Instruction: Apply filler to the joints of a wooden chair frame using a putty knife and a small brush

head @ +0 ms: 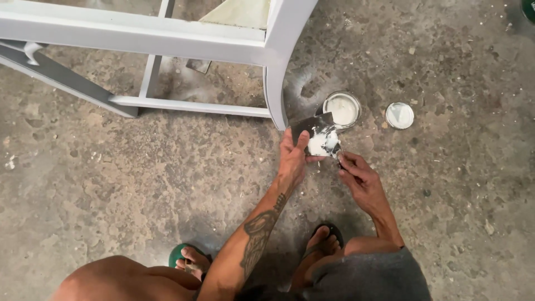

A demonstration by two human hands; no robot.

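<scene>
My left hand holds a dark flat scraper plate smeared with white putty. My right hand grips a small putty knife whose blade touches the putty on the plate. Just beyond the plate, an open round can of white putty stands on the concrete floor. Its round lid lies to the right of it. Both hands are low above the floor, next to the leg of a white-primed chair frame.
The white chair frame spans the top left, with rails and a grey crossbar. My feet in sandals rest on the stained concrete floor. A green object sits at the top right corner.
</scene>
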